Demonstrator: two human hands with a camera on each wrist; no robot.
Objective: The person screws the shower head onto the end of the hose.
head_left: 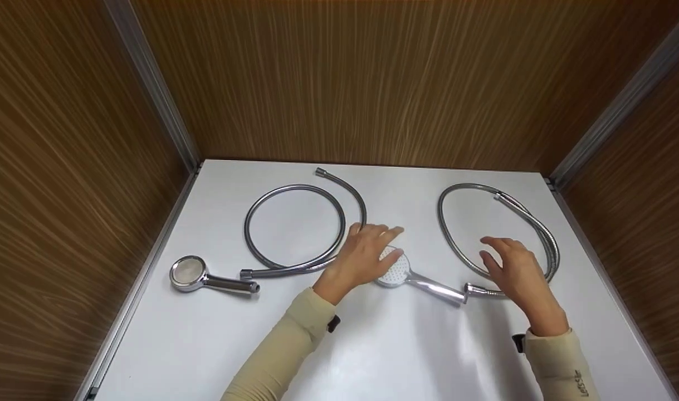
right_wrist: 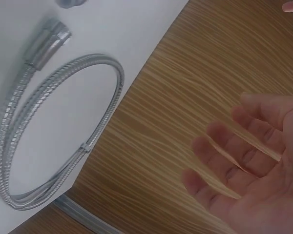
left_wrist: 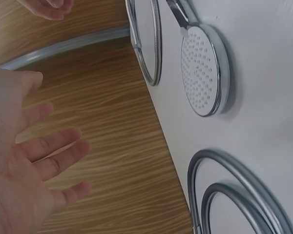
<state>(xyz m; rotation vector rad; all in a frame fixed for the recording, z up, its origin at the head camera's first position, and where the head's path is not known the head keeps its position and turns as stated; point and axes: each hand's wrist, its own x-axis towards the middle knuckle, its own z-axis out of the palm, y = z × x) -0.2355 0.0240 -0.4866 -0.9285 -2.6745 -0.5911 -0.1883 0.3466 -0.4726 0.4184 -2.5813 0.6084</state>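
Note:
My left hand [head_left: 364, 255] is held above the table with its fingers spread, overlapping a white-faced shower head [head_left: 396, 270] in the head view. The left wrist view shows nothing in its palm, and the shower head [left_wrist: 200, 70] lies apart from the fingers. My right hand [head_left: 514, 270], relaxed and holding nothing, hovers over the near side of a coiled metal shower hose [head_left: 444, 220]. That hose's end fitting [head_left: 473, 289] lies just beside the end of the shower head's handle [head_left: 436, 289]. In the right wrist view the coiled hose [right_wrist: 118, 80] rests on the table, away from the fingers.
A second, darker shower hose [head_left: 248, 225] lies looped left of centre, one end pointing to the back. Near the left edge is a smaller chrome shower head [head_left: 187, 273]. Wood-grain panels [head_left: 339, 83] enclose the white table [head_left: 216, 340] at the back and both sides.

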